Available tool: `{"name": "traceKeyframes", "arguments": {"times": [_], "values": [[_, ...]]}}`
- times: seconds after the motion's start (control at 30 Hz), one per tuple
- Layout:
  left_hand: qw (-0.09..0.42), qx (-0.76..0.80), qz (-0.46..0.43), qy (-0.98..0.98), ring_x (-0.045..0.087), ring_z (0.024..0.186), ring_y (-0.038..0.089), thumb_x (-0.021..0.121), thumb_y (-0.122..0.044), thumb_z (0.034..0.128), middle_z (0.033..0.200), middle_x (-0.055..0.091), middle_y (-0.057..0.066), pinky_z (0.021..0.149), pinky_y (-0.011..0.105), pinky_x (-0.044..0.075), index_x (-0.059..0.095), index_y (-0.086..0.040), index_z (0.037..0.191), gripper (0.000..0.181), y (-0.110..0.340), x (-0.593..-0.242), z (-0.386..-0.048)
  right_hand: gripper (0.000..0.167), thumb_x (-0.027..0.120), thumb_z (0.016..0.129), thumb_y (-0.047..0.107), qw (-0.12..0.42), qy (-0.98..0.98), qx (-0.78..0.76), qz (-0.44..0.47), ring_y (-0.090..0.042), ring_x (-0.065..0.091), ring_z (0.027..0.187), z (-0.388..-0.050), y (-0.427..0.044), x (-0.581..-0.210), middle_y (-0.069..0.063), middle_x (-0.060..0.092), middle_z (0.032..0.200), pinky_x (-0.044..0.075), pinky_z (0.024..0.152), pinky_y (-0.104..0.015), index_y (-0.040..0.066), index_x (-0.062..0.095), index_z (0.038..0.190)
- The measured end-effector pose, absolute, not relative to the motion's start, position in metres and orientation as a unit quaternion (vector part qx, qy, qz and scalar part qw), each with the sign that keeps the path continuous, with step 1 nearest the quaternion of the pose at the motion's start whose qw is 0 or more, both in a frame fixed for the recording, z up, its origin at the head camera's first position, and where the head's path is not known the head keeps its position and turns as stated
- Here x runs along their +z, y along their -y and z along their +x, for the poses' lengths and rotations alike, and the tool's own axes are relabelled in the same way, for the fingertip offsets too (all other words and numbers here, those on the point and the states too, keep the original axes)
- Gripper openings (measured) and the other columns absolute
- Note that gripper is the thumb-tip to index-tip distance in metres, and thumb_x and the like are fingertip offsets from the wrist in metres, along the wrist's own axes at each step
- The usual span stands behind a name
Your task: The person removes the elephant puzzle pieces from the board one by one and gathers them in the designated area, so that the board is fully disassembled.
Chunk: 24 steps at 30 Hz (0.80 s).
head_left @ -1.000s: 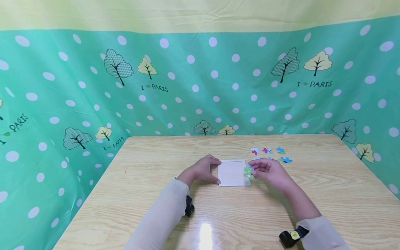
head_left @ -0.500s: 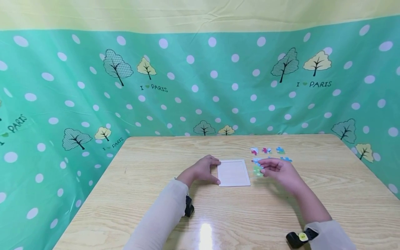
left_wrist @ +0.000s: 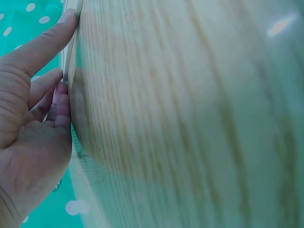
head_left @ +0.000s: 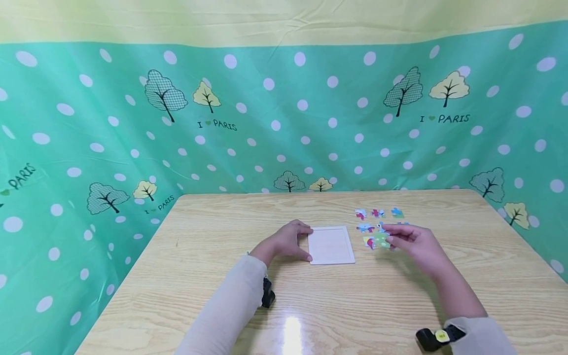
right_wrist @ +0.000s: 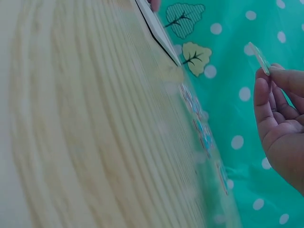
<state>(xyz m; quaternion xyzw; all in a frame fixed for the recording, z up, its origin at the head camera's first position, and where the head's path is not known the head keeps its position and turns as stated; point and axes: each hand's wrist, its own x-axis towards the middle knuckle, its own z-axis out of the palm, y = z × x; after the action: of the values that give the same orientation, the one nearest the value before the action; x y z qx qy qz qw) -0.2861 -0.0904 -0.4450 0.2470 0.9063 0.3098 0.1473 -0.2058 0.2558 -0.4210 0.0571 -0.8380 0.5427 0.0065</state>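
A white square puzzle tray [head_left: 331,246] lies flat on the table. My left hand [head_left: 289,240] holds it at the left side, with finger and thumb at its two left corners; in the left wrist view the thumb [left_wrist: 50,45] touches the tray's edge. Between thumb and fingers, my right hand [head_left: 419,246] pinches a green puzzle piece [head_left: 381,240] to the right of the tray. In the right wrist view this puzzle piece [right_wrist: 259,58] appears edge-on, raised above the table. It hovers over other pieces and partly hides some of them.
Several loose puzzle pieces lie in rows right of the tray, among them a blue-green one [head_left: 397,212], a pink-white one [head_left: 361,214] and one with yellow and red [head_left: 369,242]. The wooden table [head_left: 230,217] meets a green dotted curtain [head_left: 248,162] at its back.
My right hand has moved to the right, away from the tray, carrying the green puzzle piece over the loose pieces. The left hand and tray have stayed in place.
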Motion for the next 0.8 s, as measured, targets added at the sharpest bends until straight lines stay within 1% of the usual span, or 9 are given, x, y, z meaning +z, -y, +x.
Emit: {"name": "traceKeyframes", "arguments": {"times": [0.17,0.27,0.47,0.67,0.8], "values": [[0.146,0.31,0.248,-0.906,0.048,0.137,0.028,0.096,-0.023,0.0749,0.145,0.051,0.01,0.119,0.039,0.034,0.059,-0.004,0.145,0.082,0.091,-0.445,-0.286,0.039,0.066,0.103,0.012,0.019,0.841,0.538,0.052,-0.008,0.069,0.091,-0.205,-0.265,-0.422,-0.024,0.065,0.132,0.058,0.083,-0.027,-0.007,0.061,0.137],[0.146,0.307,0.249,-0.907,0.048,0.137,0.028,0.096,-0.023,0.0748,0.145,0.051,0.01,0.119,0.039,0.034,0.059,-0.004,0.145,0.082,0.091,-0.446,-0.285,0.04,0.066,0.103,0.014,0.024,0.843,0.536,0.045,-0.006,0.068,0.092,-0.204,-0.269,-0.423,-0.024,0.064,0.133,0.058,0.083,-0.025,-0.007,0.061,0.137],[0.147,0.306,0.246,-0.908,0.047,0.138,0.028,0.096,-0.023,0.0752,0.145,0.051,0.01,0.119,0.038,0.033,0.058,-0.004,0.146,0.082,0.092,-0.445,-0.285,0.039,0.065,0.104,0.016,0.027,0.847,0.531,0.023,-0.004,0.068,0.091,-0.204,-0.277,-0.425,-0.02,0.067,0.13,0.058,0.082,-0.025,-0.006,0.063,0.136],[0.145,0.305,0.25,-0.907,0.046,0.139,0.028,0.096,-0.024,0.0753,0.147,0.05,0.011,0.12,0.038,0.032,0.058,-0.004,0.146,0.083,0.092,-0.444,-0.285,0.036,0.064,0.105,0.017,0.034,0.857,0.515,-0.001,-0.001,0.067,0.088,-0.205,-0.289,-0.428,-0.019,0.069,0.124,0.059,0.079,-0.024,-0.006,0.065,0.132],[0.148,0.307,0.25,-0.906,0.046,0.139,0.029,0.096,-0.023,0.0753,0.148,0.049,0.012,0.12,0.038,0.031,0.058,-0.003,0.146,0.083,0.091,-0.444,-0.285,0.036,0.064,0.105,0.015,0.035,0.856,0.516,-0.007,-0.001,0.067,0.087,-0.207,-0.297,-0.431,-0.021,0.068,0.125,0.059,0.078,-0.023,-0.009,0.064,0.132]]}}
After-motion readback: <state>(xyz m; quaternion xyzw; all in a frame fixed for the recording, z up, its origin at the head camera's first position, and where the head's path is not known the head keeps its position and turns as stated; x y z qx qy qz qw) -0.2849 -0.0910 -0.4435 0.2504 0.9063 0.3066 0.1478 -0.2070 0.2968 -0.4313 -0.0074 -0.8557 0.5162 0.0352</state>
